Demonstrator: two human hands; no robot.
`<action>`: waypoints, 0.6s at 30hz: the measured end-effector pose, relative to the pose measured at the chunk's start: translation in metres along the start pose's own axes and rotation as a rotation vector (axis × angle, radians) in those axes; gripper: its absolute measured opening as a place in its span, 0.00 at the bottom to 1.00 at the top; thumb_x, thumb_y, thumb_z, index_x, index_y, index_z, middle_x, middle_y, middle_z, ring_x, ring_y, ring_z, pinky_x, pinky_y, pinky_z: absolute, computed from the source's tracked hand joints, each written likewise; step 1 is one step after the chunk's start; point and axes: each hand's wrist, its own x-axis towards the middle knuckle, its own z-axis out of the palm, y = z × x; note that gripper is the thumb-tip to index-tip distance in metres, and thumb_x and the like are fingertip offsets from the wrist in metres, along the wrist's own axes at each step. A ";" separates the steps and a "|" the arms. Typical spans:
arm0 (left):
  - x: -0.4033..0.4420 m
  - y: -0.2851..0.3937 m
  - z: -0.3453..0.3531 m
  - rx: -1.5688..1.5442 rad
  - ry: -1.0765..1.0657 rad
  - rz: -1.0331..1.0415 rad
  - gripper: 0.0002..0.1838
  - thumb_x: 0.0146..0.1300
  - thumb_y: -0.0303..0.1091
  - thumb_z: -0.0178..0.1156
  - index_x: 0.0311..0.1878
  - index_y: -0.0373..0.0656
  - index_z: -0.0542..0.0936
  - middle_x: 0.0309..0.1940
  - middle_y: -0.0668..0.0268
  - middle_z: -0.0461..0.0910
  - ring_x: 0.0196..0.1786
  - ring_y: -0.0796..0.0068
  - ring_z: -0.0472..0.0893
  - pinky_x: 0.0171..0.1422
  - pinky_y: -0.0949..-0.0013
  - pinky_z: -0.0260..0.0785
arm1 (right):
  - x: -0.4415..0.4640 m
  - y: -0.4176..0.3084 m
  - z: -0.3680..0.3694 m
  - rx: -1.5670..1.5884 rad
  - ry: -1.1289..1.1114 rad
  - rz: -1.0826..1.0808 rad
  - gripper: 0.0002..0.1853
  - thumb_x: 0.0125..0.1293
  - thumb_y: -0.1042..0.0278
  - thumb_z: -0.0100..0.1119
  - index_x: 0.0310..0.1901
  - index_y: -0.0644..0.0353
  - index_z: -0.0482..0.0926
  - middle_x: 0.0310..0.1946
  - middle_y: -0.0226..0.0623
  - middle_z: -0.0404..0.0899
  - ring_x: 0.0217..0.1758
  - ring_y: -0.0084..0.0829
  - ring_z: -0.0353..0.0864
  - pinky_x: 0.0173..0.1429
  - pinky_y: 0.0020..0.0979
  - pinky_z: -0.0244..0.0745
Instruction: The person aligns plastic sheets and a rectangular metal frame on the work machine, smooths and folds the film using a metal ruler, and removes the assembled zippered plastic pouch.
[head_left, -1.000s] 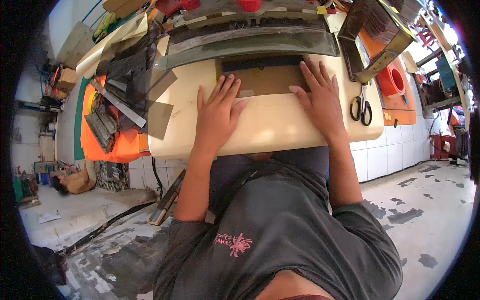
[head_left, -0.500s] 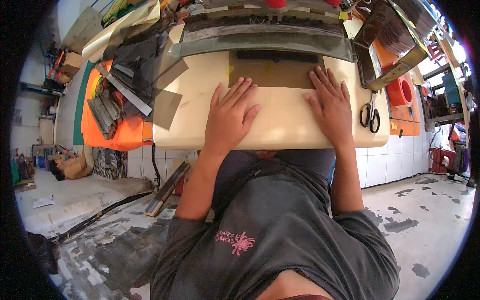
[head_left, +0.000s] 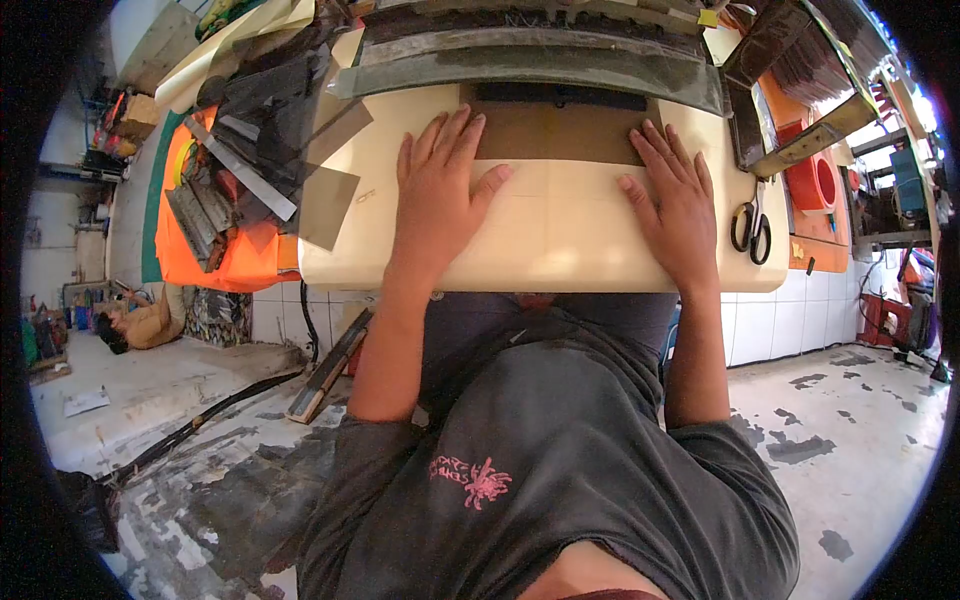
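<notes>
A brown-grey translucent sheet (head_left: 555, 135) lies flat on a cream-covered work surface (head_left: 550, 230), its far edge running beneath a long machine bar (head_left: 530, 78). My left hand (head_left: 438, 190) rests with fingers spread, its fingertips by the sheet's left edge. On the other side, my right hand (head_left: 674, 200) lies open, fingertips touching the sheet's right edge. Neither hand grips anything. Along the sheet's far side, below the bar, runs a dark strip (head_left: 555, 96).
Scissors (head_left: 752, 228) with black handles lie to the right, near a red tape roll (head_left: 810, 182) and a metal frame (head_left: 815, 135). Dark sheet offcuts (head_left: 270, 100) and a metal strip (head_left: 240, 168) are piled at left. Another person (head_left: 145, 320) lies on the floor far left.
My left hand has shifted left and slightly forward. My right hand stays by the sheet's right edge. The camera view has shifted slightly.
</notes>
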 end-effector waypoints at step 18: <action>0.002 -0.021 -0.008 0.011 -0.129 0.015 0.33 0.76 0.59 0.63 0.73 0.45 0.78 0.83 0.55 0.69 0.86 0.51 0.65 0.89 0.34 0.48 | 0.000 0.000 -0.003 0.054 -0.015 -0.002 0.29 0.79 0.42 0.59 0.74 0.49 0.79 0.80 0.38 0.74 0.88 0.44 0.62 0.90 0.60 0.49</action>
